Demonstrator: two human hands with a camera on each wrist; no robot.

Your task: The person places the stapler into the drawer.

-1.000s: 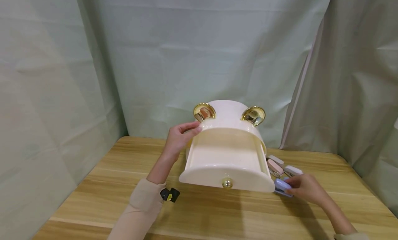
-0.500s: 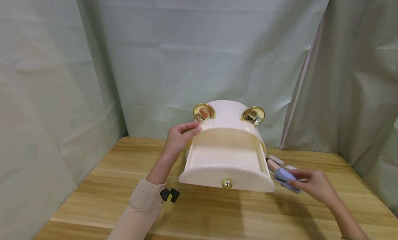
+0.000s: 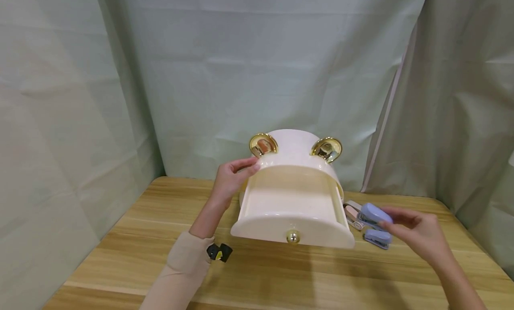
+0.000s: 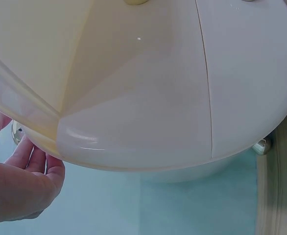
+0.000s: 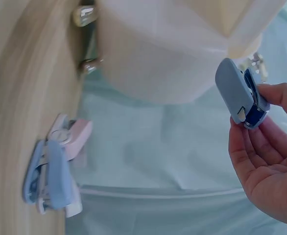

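Stapler [image 3: 375, 213], a small blue one, is pinched in the fingers of the right hand [image 3: 421, 232] at the right of the frame, lifted clear of the table [image 3: 281, 274] and level with the open drawer [image 3: 293, 212] beside it. The left hand [image 3: 233, 178], at centre, has its fingers curled over the upper left edge of the cream box [image 3: 295, 151], steadying it. The drawer is pulled well out toward the bottom of the frame, and nothing can be seen in it. Judging from this, the opening and the pick-up are done; the stapler is not yet over the drawer. Just right of the drawer a second blue stapler [image 3: 377, 237], a pink one [image 3: 353, 212] and perhaps more lie on the table, untouched.
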